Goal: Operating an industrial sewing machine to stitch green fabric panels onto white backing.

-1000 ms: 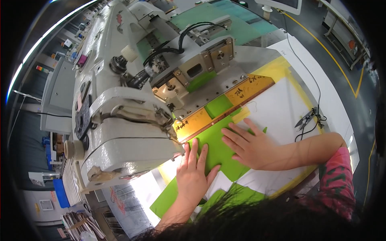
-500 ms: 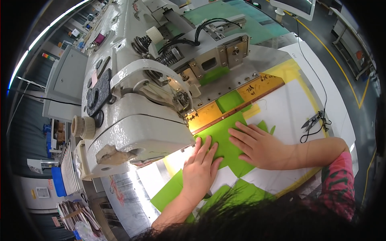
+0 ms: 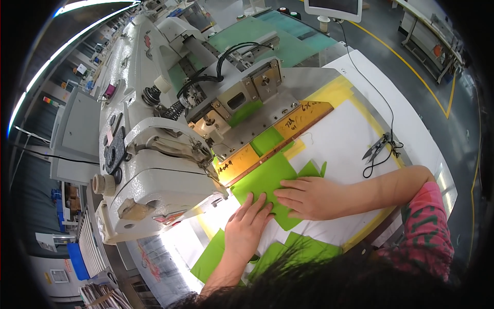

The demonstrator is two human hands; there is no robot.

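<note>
A bright green flat piece (image 3: 265,177) lies on the white work surface, its far edge against the long yellow clamp strip (image 3: 237,165). My left hand (image 3: 248,226) rests with fingers stretched out on the near left part of that piece. Flat on its right side is my right hand (image 3: 315,198), its fingers extended and holding nothing. More green shows in the gap of the strip (image 3: 266,140). A smaller green piece (image 3: 311,169) sits just beyond my right hand. Other green pieces (image 3: 210,257) lie beside my left wrist and nearer me (image 3: 296,250).
The white sewing machine head (image 3: 167,188) stands close at the left of my left hand. Black-handled thread snips (image 3: 376,148) with a cord lie at the right. Yellow tape (image 3: 368,110) borders the white surface. A monitor (image 3: 337,7) stands at the back.
The whole view has shifted, so the machine appears further left. Both hands have drawn back a little from the clamp strip, staying flat on the green piece.
</note>
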